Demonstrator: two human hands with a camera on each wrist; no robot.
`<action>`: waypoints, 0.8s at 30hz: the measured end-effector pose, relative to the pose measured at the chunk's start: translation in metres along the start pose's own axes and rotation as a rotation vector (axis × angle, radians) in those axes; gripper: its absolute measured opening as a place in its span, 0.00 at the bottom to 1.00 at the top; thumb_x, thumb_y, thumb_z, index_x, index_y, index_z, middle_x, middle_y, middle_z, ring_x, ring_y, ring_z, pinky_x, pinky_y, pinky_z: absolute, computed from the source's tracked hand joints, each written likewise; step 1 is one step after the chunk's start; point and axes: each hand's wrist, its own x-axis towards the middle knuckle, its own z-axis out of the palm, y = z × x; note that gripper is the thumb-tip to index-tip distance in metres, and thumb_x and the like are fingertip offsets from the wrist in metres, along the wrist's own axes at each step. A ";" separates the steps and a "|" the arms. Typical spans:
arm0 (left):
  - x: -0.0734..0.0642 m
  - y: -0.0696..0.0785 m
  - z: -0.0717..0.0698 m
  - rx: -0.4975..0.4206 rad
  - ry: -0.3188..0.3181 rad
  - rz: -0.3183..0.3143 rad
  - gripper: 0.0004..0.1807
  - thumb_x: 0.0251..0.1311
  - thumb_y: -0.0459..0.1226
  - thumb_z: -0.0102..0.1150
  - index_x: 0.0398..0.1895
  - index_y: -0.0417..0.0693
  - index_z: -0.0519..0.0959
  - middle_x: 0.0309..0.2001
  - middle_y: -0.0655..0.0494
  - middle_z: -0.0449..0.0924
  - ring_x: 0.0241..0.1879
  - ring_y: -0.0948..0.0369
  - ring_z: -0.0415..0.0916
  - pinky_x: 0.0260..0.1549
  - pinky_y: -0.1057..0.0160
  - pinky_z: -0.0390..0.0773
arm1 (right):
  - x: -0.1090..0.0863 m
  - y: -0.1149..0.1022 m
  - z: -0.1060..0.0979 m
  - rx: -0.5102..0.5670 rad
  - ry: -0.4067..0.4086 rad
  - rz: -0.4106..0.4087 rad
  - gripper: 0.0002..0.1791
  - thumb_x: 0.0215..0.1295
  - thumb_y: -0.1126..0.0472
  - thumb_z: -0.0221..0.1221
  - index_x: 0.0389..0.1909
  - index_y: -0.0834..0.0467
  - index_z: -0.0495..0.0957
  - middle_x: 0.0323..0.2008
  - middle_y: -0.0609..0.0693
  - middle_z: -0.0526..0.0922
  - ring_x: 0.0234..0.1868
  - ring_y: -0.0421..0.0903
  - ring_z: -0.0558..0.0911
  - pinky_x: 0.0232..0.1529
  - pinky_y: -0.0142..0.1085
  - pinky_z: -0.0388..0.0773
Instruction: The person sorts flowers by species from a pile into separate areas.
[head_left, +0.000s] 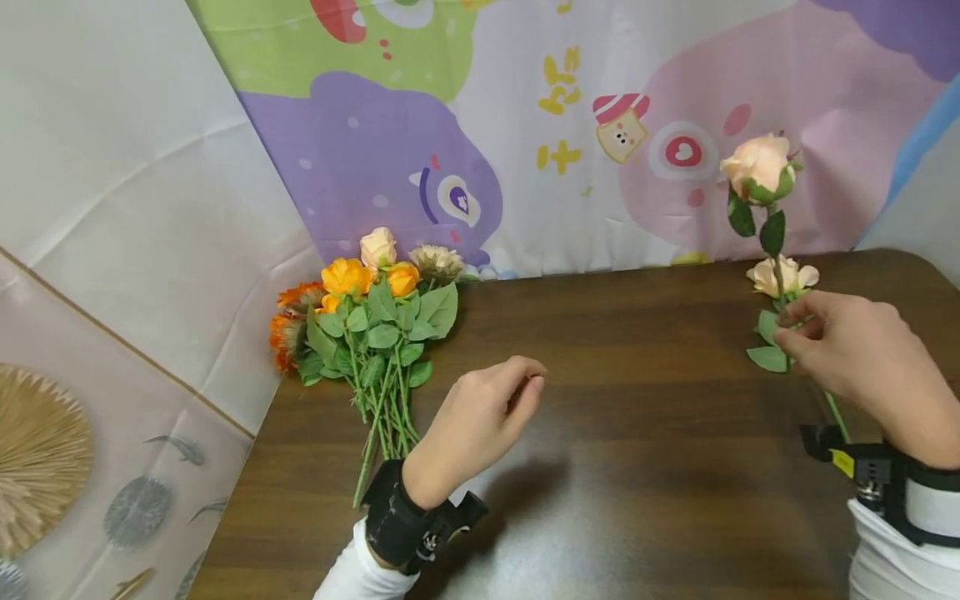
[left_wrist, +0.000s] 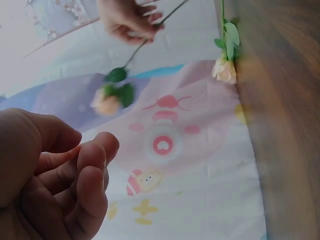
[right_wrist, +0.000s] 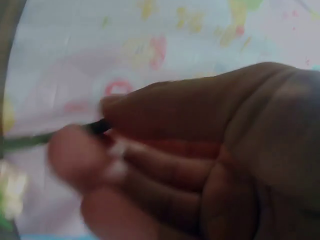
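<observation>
Nearest, at six o'clock in the head view, the left hand [head_left: 476, 425] is loosely curled and holds nothing; its palm is mostly turned out of sight. Between three and four o'clock, the right hand [head_left: 862, 358] pinches the stem of a peach rose [head_left: 757, 167], its bloom raised between two and three o'clock. A green length below that hand may belong to either the rose or the paler flower [head_left: 765, 277] on the table [head_left: 637, 450] at three o'clock, partly covered by the rose's stem. The right wrist view is blurred and leaves out the bloom. Towards nine o'clock lies a mixed bunch [head_left: 382, 336], some stem ends hidden behind the left wrist. Farthest, at twelve o'clock, a cartoon cloth [head_left: 517, 192] is cut off at the top.
</observation>
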 end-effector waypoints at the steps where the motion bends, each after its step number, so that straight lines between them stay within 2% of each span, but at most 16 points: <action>1: 0.000 0.000 0.000 0.002 -0.001 0.001 0.07 0.64 0.36 0.47 0.37 0.47 0.76 0.22 0.62 0.72 0.19 0.71 0.64 0.17 0.69 0.70 | 0.001 0.008 -0.001 -0.032 -0.033 0.047 0.13 0.59 0.61 0.57 0.38 0.68 0.73 0.27 0.63 0.82 0.19 0.50 0.77 0.16 0.45 0.70; 3: 0.001 0.001 0.001 0.005 -0.008 0.000 0.07 0.64 0.36 0.47 0.37 0.47 0.76 0.23 0.62 0.73 0.19 0.71 0.64 0.17 0.68 0.70 | 0.003 0.021 -0.001 -0.071 -0.085 0.101 0.13 0.58 0.61 0.57 0.36 0.69 0.73 0.26 0.64 0.81 0.21 0.53 0.76 0.17 0.47 0.71; 7: 0.001 0.001 0.002 0.008 -0.022 -0.003 0.07 0.64 0.37 0.47 0.37 0.47 0.76 0.24 0.62 0.74 0.20 0.70 0.65 0.18 0.67 0.72 | 0.006 0.039 0.001 -0.109 -0.124 0.157 0.11 0.56 0.61 0.58 0.29 0.66 0.73 0.22 0.60 0.77 0.22 0.55 0.74 0.15 0.46 0.69; 15: 0.000 0.001 0.005 0.012 -0.034 -0.004 0.08 0.65 0.37 0.46 0.36 0.48 0.77 0.25 0.62 0.75 0.20 0.70 0.66 0.19 0.66 0.73 | 0.008 0.060 0.010 -0.077 -0.246 0.223 0.12 0.57 0.60 0.56 0.17 0.59 0.71 0.14 0.51 0.73 0.19 0.50 0.71 0.15 0.44 0.67; 24: -0.002 0.001 0.006 0.017 -0.049 0.003 0.08 0.64 0.37 0.46 0.36 0.47 0.77 0.24 0.62 0.76 0.20 0.71 0.66 0.18 0.67 0.73 | 0.014 0.079 0.030 -0.032 -0.340 0.278 0.13 0.54 0.59 0.55 0.13 0.55 0.69 0.09 0.48 0.73 0.16 0.47 0.71 0.16 0.41 0.64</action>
